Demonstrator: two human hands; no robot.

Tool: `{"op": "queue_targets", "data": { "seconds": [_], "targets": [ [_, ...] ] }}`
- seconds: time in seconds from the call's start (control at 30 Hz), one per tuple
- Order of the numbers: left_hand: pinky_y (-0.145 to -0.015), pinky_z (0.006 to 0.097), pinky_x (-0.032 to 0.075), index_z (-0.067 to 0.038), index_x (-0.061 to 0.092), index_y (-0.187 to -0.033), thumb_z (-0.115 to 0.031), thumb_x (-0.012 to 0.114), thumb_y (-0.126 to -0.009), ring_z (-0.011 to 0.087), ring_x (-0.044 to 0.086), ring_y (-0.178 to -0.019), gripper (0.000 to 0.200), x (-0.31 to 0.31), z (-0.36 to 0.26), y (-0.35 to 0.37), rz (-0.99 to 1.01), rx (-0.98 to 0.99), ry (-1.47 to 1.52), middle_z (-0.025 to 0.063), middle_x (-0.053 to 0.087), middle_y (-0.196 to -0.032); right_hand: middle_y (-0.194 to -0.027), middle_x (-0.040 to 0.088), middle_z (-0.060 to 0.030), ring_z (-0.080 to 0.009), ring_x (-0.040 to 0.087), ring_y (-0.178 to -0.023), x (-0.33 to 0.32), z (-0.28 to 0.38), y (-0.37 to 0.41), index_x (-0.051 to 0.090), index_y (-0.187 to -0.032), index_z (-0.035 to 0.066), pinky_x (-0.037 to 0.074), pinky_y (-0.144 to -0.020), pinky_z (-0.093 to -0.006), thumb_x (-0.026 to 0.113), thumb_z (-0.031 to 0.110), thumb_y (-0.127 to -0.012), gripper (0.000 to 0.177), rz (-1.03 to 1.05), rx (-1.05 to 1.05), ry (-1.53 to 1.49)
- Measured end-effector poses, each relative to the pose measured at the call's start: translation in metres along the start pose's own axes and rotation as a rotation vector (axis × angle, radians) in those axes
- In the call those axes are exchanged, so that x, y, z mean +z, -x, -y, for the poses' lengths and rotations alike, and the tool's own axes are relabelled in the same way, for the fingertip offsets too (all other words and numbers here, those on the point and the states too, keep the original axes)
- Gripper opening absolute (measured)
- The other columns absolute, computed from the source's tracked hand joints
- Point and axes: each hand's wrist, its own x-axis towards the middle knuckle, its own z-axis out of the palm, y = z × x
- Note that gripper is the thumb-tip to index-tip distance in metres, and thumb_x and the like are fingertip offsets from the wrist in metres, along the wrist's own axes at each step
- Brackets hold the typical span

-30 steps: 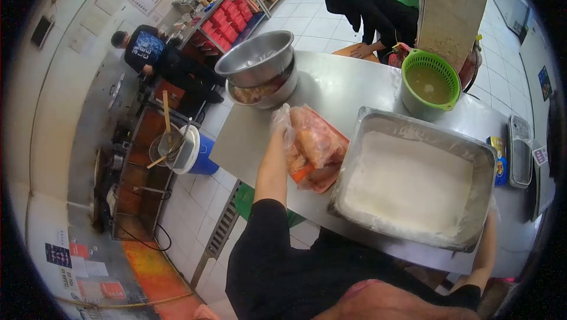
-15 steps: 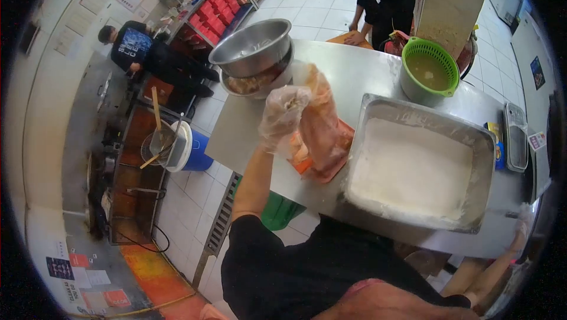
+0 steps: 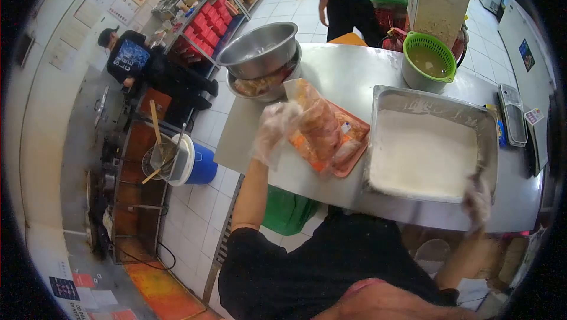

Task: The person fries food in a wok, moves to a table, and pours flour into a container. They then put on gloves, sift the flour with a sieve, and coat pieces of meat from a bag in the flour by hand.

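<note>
My left hand [image 3: 276, 128], in a clear plastic glove, grips the end of a clear bag of raw meat [image 3: 318, 120]. The bag hangs over a red-orange tray [image 3: 353, 160] that holds more packed meat. My right hand [image 3: 477, 202], also gloved, is blurred at the near right edge of a large metal pan [image 3: 493, 125] of white powder [image 3: 422, 148]. Something thin and dark seems to be at its fingers, too smeared to identify. Behind my left hand, a steel bowl [image 3: 257, 48] rests over another bowl containing brownish food [image 3: 260, 83].
A green colander [image 3: 450, 54] sits in a pot of cloudy liquid at the table's back right. Beyond the table stands a person in black [image 3: 348, 1]. Another person [image 3: 133, 54] is by the left counter. A blue bucket [image 3: 201, 163] stands on the floor.
My right hand has come in from the far right to the pan's edge. The meat bag has shifted, showing more of the tray. The person beyond the table has straightened and moved left.
</note>
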Motion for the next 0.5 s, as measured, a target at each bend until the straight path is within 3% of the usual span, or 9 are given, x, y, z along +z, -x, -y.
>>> {"op": "queue_targets", "data": {
  "seconds": [0.03, 0.07, 0.1, 0.13, 0.17, 0.2, 0.27, 0.43, 0.5],
  "targets": [
    [-0.067, 0.025, 0.045, -0.004, 0.062, -0.087, -0.011, 0.064, -0.083, 0.0115, 0.055, -0.075, 0.009, 0.001, 0.0, -0.007, 0.004, 0.009, -0.006, 0.0013, 0.058, -0.084, -0.062, 0.046, 0.0033, -0.0057, 0.042, -0.048, 0.021, 0.007, -0.001, 0.046, -0.121, 0.002, 0.037, -0.042, -0.0222, 0.05, 0.014, -0.082, 0.041, 0.16, -0.035, 0.037],
    [-0.065, 0.0241, 0.044, -0.005, 0.059, -0.085, -0.008, 0.064, -0.082, 0.0105, 0.053, -0.074, 0.007, 0.008, 0.001, -0.016, -0.145, -0.058, 0.037, 0.0007, 0.056, -0.083, -0.061, 0.046, 0.0024, -0.0069, 0.042, -0.047, 0.043, -0.025, -0.022, 0.048, -0.117, 0.003, 0.038, -0.043, -0.024, 0.05, 0.019, -0.085, 0.036, 0.234, -0.196, 0.162],
    [-0.063, 0.0232, 0.043, -0.006, 0.055, -0.084, -0.005, 0.063, -0.081, 0.0094, 0.052, -0.073, 0.008, 0.013, 0.0, -0.026, -0.293, -0.121, 0.079, 0.0001, 0.054, -0.082, -0.062, 0.047, 0.0015, -0.008, 0.043, -0.047, 0.064, -0.028, -0.03, 0.049, -0.114, 0.004, 0.038, -0.043, -0.0257, 0.049, 0.022, -0.087, 0.033, 0.291, -0.184, 0.204],
    [-0.063, 0.0232, 0.043, -0.006, 0.055, -0.084, -0.005, 0.063, -0.081, 0.0094, 0.052, -0.073, 0.008, 0.014, -0.003, -0.037, -0.293, -0.111, 0.075, 0.0001, 0.054, -0.082, -0.062, 0.048, 0.0006, -0.0091, 0.043, -0.047, 0.084, -0.031, -0.038, 0.05, -0.111, 0.006, 0.039, -0.044, -0.0275, 0.049, 0.025, -0.089, 0.03, 0.348, -0.174, 0.246],
    [-0.062, 0.0215, 0.042, -0.008, 0.053, -0.086, -0.008, 0.06, -0.083, 0.0067, 0.051, -0.073, 0.007, 0.014, -0.007, -0.049, -0.23, -0.154, 0.129, -0.0025, 0.052, -0.079, -0.063, 0.049, -0.0004, -0.0101, 0.044, -0.048, 0.116, -0.001, -0.029, 0.051, -0.109, 0.007, 0.039, -0.045, -0.0292, 0.049, 0.028, -0.091, 0.028, 0.391, 0.013, 0.204],
    [-0.061, 0.0198, 0.041, -0.01, 0.052, -0.087, -0.011, 0.058, -0.086, 0.004, 0.049, -0.073, 0.006, 0.012, -0.01, -0.056, -0.166, -0.197, 0.181, -0.005, 0.049, -0.076, -0.063, 0.049, -0.0004, -0.0101, 0.044, -0.048, 0.138, 0.02, -0.019, 0.051, -0.109, 0.007, 0.039, -0.045, -0.0292, 0.049, 0.028, -0.091, 0.028, 0.391, 0.002, 0.199],
    [-0.062, 0.02, 0.041, -0.01, 0.049, -0.087, -0.01, 0.057, -0.086, 0.004, 0.05, -0.074, 0.008, 0.0, -0.011, -0.062, -0.096, -0.081, 0.156, -0.0046, 0.049, -0.079, -0.062, 0.048, -0.0007, -0.0095, 0.046, -0.052, 0.167, 0.05, -0.007, 0.056, -0.109, 0.011, 0.039, -0.047, -0.0281, 0.048, 0.038, -0.091, 0.033, 0.362, -0.054, 0.365],
    [-0.06, 0.023, 0.04, -0.011, 0.044, -0.077, -0.002, 0.056, -0.081, 0.0079, 0.043, -0.066, 0.015, 0.018, -0.038, -0.063, 0.116, 0.149, -0.002, -0.0047, 0.042, -0.073, -0.07, 0.055, -0.0033, -0.012, 0.05, -0.06, 0.185, 0.051, -0.009, 0.055, -0.109, 0.012, 0.043, -0.053, -0.0299, 0.054, 0.03, -0.089, 0.027, 0.371, -0.306, 0.273],
    [-0.06, 0.022, 0.038, -0.01, 0.044, -0.079, -0.003, 0.054, -0.082, 0.0062, 0.039, -0.068, 0.012, 0.03, -0.045, -0.059, 0.125, 0.228, -0.399, -0.005, 0.041, -0.074, -0.075, 0.059, -0.0031, -0.0122, 0.052, -0.06, 0.183, 0.063, -0.007, 0.055, -0.113, 0.012, 0.044, -0.053, -0.0298, 0.055, 0.029, -0.089, 0.03, 0.477, -0.239, 0.229]
  ]
}}
